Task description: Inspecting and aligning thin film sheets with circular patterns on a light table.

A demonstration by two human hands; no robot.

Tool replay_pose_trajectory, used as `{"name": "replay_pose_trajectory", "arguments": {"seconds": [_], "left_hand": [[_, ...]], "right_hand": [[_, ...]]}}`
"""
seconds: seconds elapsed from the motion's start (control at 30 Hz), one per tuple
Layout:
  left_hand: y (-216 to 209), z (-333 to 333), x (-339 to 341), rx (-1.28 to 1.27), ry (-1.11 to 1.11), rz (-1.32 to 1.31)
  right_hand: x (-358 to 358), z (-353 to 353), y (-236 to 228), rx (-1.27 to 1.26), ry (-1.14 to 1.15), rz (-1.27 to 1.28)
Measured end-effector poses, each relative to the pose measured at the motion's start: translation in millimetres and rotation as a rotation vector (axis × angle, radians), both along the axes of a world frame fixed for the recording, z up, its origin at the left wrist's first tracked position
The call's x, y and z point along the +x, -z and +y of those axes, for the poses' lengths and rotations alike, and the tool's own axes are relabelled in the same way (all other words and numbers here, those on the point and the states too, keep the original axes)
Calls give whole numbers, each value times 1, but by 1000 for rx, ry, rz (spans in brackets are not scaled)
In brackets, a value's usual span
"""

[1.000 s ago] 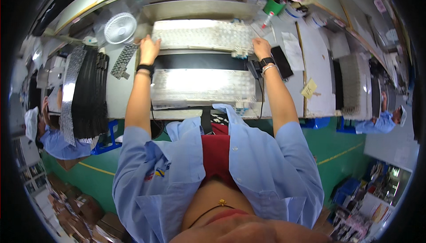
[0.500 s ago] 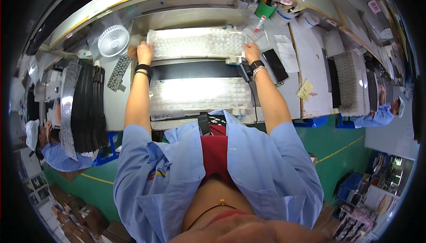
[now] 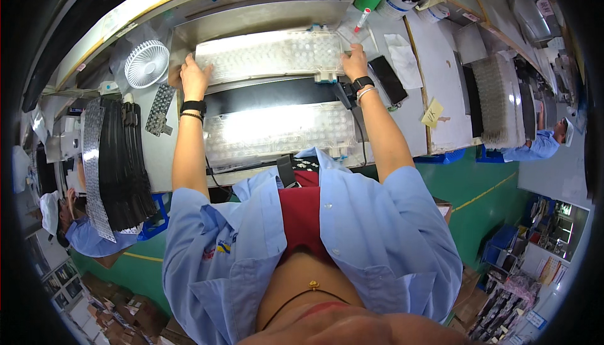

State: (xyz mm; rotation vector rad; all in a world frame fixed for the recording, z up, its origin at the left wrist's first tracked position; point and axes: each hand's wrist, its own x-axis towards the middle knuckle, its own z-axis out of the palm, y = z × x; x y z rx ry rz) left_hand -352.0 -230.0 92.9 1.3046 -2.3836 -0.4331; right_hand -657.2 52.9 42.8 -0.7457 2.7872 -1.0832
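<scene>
Left hand spread wider than earlier, at left end of clear panel; right hand at right end; opposite ends likely chosen to steady long piece; whether either grips, can't tell; panel lies beyond black strip, second panel nearer body

factory workshop | workbench | stacked black panels | green floor | blue-shirted co-workers

Beyond the left grip and right grip, a shelf with a wood-coloured edge runs above the pale bench. Behind both, green floor carries a yellow line. Brown cartons pile behind the left grip; a pale wall stands well right of the right one. Lighting is bright.
</scene>
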Motion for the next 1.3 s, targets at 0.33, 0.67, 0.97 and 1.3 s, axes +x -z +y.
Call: {"name": "replay_pose_trajectory", "arguments": {"seconds": [0.33, 0.67, 0.97, 1.3], "left_hand": [[30, -3, -1, 139, 87, -187], [33, -26, 8, 228, 123, -47], [-57, 69, 61, 79, 281, 106], [-5, 200, 71, -71, 545, -309]], "right_hand": [[4, -16, 14, 2, -163, -330], [-13, -11, 36, -264, -236, -604], [60, 44, -67, -239, -335, -61], [170, 62, -45, 259, -1013, 393]]}}
